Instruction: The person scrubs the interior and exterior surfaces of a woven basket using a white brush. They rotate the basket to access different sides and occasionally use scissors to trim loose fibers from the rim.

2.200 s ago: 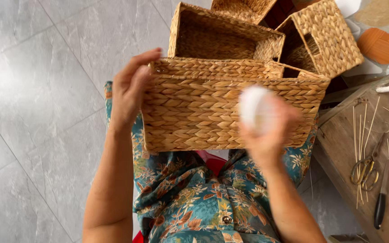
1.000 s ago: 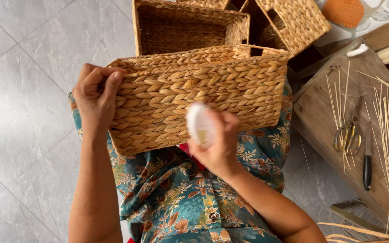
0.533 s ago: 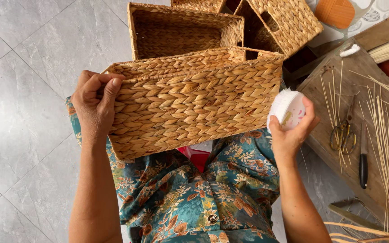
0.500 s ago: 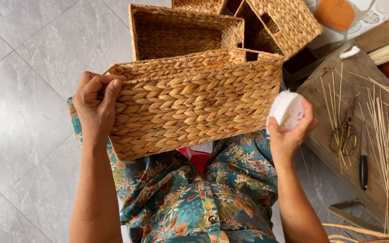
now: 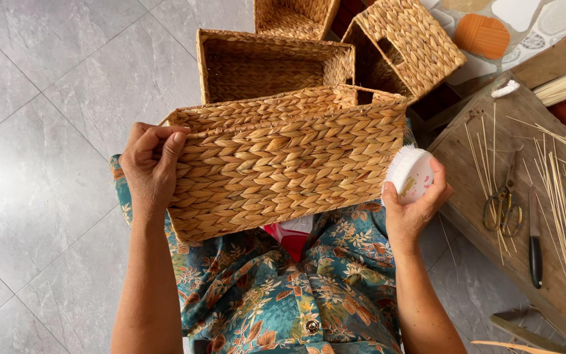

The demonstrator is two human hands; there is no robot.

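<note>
Your left hand point(image 5: 150, 167) grips the nine o'clock end of the rectangular woven straw basket point(image 5: 283, 160), fingers curled over its rim, holding it above your lap. At three o'clock, your right hand point(image 5: 414, 203) closes around a round white plastic brush point(image 5: 411, 174), its bristles touching the basket's end. Further right, scissors point(image 5: 502, 206) lie on the wooden board point(image 5: 466, 157).

Our left hand point(image 5: 149, 167) grips the woven basket point(image 5: 283, 160) by its end; our right hand point(image 5: 414, 206) holds a round white brush point(image 5: 409, 172) against its other end; scissors point(image 5: 504, 203) lie nearby.
</note>
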